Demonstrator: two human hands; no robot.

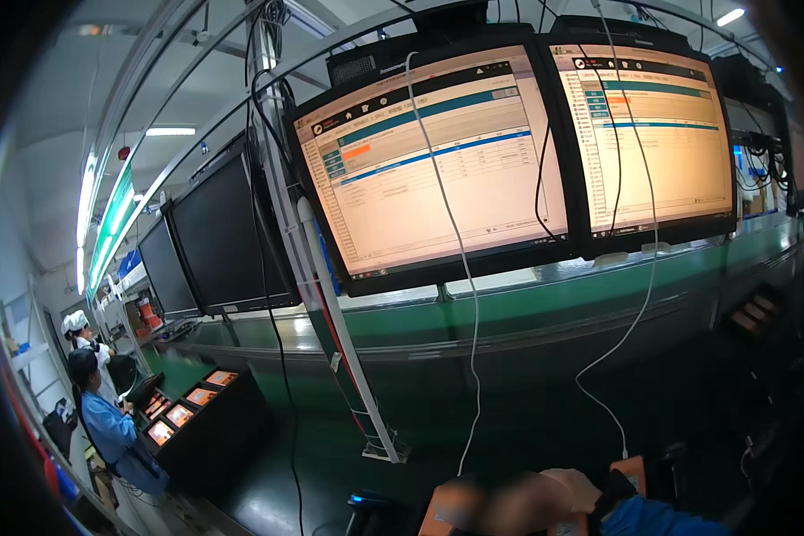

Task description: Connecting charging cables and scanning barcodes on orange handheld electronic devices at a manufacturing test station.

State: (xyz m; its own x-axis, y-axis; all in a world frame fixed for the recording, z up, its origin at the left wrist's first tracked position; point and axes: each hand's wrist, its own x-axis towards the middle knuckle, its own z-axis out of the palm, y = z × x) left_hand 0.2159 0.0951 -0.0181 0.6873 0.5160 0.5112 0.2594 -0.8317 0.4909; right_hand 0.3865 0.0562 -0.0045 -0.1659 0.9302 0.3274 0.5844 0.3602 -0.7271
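At the lower edge my right hand (545, 500) reaches in from the right, in a blue sleeve (657, 518) with a dark band at the wrist. It lies over or beside an orange-faced device (439, 512); blur and the picture's edge hide its fingers, so I cannot tell whether it grips anything. A white cable (476, 375) runs down to that device. Another white cable (609, 411) ends at a second orange piece (631, 472), just beyond my wrist. To the left stands a dark handheld tool with a small blue-lit display (359, 500). My left hand is not in view.
Two lit monitors (438, 179) (652, 143) hang above the green bench (402, 393); dark monitors (228, 232) hang at left. A slanted metal post (344, 348) meets the bench. A black rack (214, 420) holds several lit orange devices. People (112, 420) work at far left.
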